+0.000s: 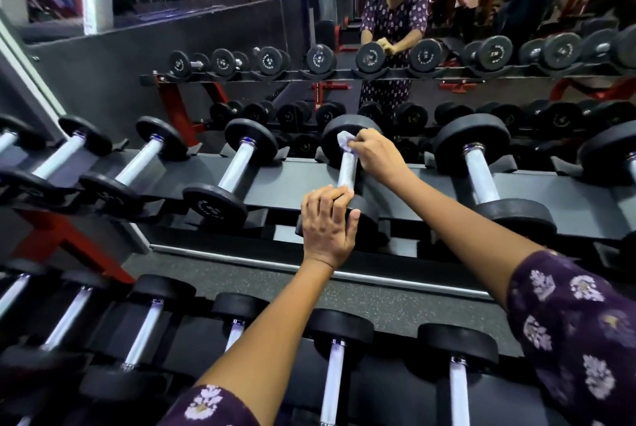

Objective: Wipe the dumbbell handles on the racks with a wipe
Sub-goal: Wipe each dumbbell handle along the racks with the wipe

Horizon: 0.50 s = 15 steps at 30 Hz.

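Observation:
A black dumbbell with a knurled silver handle [347,167] lies on the upper rack [296,181], in the middle of the view. My right hand [375,153] pinches a small white wipe [345,141] against the far end of that handle, next to the far weight head. My left hand [328,219] grips the near end of the same handle and the near weight head, which it mostly hides.
Several more dumbbells [241,167] lie left and right on the upper rack, and another row [335,374] sits on the lower rack close to me. A mirror [378,29] behind the rack reflects the racks, me and other people. Red frame legs [62,246] stand at the left.

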### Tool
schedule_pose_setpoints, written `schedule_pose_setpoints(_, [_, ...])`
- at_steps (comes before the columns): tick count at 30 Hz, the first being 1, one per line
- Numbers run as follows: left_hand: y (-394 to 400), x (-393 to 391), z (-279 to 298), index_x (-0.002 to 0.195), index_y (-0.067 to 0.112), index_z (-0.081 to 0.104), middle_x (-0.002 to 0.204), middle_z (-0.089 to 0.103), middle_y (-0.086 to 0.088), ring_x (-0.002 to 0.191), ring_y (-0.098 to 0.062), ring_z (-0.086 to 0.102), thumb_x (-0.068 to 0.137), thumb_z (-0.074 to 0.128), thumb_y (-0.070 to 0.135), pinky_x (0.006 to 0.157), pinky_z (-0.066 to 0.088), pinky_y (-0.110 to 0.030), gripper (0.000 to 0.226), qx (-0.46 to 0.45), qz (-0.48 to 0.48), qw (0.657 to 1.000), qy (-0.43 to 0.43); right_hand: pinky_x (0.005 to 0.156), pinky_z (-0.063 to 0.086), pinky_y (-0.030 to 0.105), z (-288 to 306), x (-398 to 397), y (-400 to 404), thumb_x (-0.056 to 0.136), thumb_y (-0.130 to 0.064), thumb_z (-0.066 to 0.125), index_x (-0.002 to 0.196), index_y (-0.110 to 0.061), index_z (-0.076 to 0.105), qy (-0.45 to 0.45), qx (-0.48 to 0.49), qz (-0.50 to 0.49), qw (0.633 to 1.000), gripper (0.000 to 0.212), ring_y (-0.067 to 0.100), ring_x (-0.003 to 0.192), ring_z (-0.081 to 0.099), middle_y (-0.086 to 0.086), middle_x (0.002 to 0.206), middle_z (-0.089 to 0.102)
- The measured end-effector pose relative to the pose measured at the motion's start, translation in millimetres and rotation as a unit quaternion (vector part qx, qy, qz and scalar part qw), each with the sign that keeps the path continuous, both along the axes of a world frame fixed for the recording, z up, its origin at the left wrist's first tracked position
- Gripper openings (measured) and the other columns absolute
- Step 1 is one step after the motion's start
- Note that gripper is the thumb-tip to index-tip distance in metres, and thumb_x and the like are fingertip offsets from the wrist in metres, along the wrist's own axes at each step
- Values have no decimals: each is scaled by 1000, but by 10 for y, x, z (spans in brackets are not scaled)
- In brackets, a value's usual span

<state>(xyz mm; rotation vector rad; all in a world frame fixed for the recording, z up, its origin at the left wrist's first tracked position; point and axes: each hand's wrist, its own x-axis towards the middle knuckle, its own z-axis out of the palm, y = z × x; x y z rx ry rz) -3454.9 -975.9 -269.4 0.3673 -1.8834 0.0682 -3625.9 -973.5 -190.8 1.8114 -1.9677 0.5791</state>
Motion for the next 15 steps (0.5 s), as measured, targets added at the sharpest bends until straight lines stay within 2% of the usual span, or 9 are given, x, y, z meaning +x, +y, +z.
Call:
schedule_pose_setpoints(3, [-13, 5, -17, 114, 13, 45, 115, 43, -3, 102, -25, 45, 104, 24, 38, 89, 37, -41, 34, 0, 3, 1000, 1, 66, 51, 43, 42, 84, -9, 81, 2, 54, 95, 4, 69, -56, 10, -18, 998, 21, 39, 80, 57, 27, 87, 55])
schedule_pose_setpoints(5, [-2, -2, -30, 114, 13, 45, 115, 43, -4, 102, -25, 44, 103, 24, 38, 89, 37, -41, 34, 2, 6, 1000, 0, 78, 45, 39, -2, 103, 75, 85, 3, 51, 108, -1, 68, -128, 27, -29, 991, 29, 35, 90, 55, 24, 98, 54])
schedule_pose_setpoints(7, [13, -10, -36, 114, 13, 45, 115, 43, -4, 102, -26, 45, 103, 24, 38, 90, 37, -42, 35, 12, 5, 1000, -2, 75, 37, 27, -46, 171, 189, 81, 6, 55, 105, 1, 69, -192, 39, -4, 981, 28, 24, 83, 53, 15, 91, 55])
schedule_pose_setpoints(9, [22, -7, -40, 115, 13, 46, 115, 44, -4, 103, -27, 45, 103, 24, 38, 91, 37, -43, 36, 20, 5, 1000, -3, 70, 32, 24, -14, 264, 272, 78, 4, 60, 99, 3, 71, -199, 75, 49, 976, 24, 13, 72, 46, 1, 79, 50])
schedule_pose_setpoints(10, [19, -3, -35, 115, 13, 46, 116, 44, -4, 103, -27, 45, 103, 24, 38, 91, 37, -43, 36, 23, 5, 1000, -5, 67, 32, 23, 33, 288, 271, 78, 1, 61, 99, 0, 72, -185, 95, 60, 976, 23, 13, 72, 47, -2, 76, 47])
schedule_pose_setpoints(13, [36, 14, -6, 113, 13, 45, 115, 43, -4, 103, -26, 45, 103, 23, 39, 90, 37, -42, 36, 32, 2, 999, -18, 71, 34, 26, 169, 176, 129, 84, -3, 58, 106, -4, 70, -154, 107, 3, 982, 25, 31, 88, 55, 6, 77, 47])
schedule_pose_setpoints(15, [54, 36, 19, 111, 13, 45, 115, 43, -3, 103, -25, 44, 103, 22, 40, 91, 36, -41, 36, 36, -2, 999, -25, 74, 34, 27, 196, 74, 44, 85, -1, 56, 113, -5, 66, -178, 104, -40, 978, 30, 34, 97, 55, 19, 90, 55])
